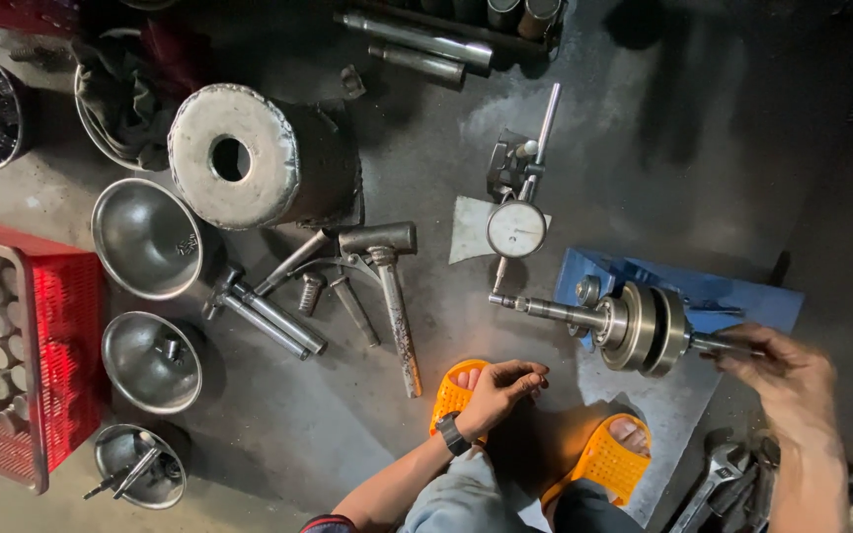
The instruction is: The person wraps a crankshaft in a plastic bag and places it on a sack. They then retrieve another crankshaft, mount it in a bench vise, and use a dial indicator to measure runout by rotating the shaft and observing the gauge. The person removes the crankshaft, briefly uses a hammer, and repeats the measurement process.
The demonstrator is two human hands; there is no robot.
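A steel shaft with thick discs (634, 324) lies across a blue stand (742, 294) on the floor. My right hand (787, 375) grips the shaft's right end. My left hand (501, 387) hangs loosely curled over my foot in an orange sandal (451, 393), holding nothing. A dial gauge on a stand (517, 227) sits just above the shaft's left tip.
A hammer (392, 291) and several steel tools lie left of my feet. A heavy steel cylinder (249, 153), steel bowls (145, 237) and a red crate (46, 345) of metal parts stand at left. Wrenches (723, 479) lie at lower right.
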